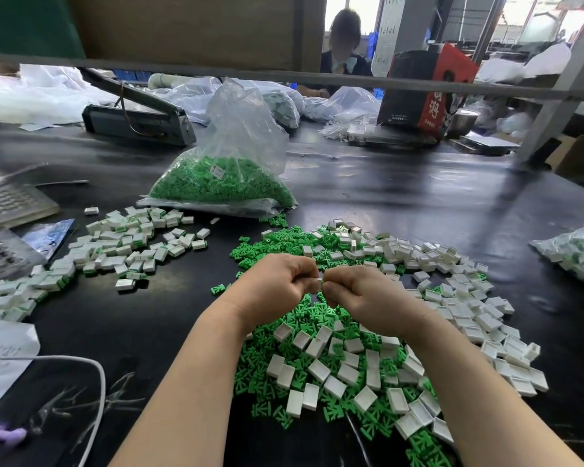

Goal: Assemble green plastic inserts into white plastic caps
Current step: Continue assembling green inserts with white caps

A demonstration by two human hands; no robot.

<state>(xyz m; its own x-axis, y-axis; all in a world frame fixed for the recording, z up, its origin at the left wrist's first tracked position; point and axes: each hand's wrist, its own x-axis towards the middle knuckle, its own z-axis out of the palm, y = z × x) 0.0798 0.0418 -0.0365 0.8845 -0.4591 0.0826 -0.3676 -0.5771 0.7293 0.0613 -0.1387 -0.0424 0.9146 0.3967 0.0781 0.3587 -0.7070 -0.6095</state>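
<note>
Head view. Both hands meet above the mixed pile in the middle of the black worktop (402,203). The left hand (277,284) has its fingers curled and pinches a small white cap (318,283) at the fingertips. The right hand (358,291) is likewise curled, its fingertips pressed against the same cap. A sliver of green shows at the joint, so an insert is probably being pushed in. Holding the part in the air between both hands keeps it lined up for the press.

Loose green inserts (267,362) and empty white caps (466,315) lie directly under and to the right of the hands, within short reach. A separate heap of finished pieces (122,244), white with green edges, lies well apart to the left, which keeps done work out of the feed stock. A clear bag of green inserts (223,176) stands behind the pile as reserve.

The insert in the hands is almost wholly hidden by the fingers. How deeply it is seated cannot be told. A second bag (577,254) is cut off at the right edge.
</note>
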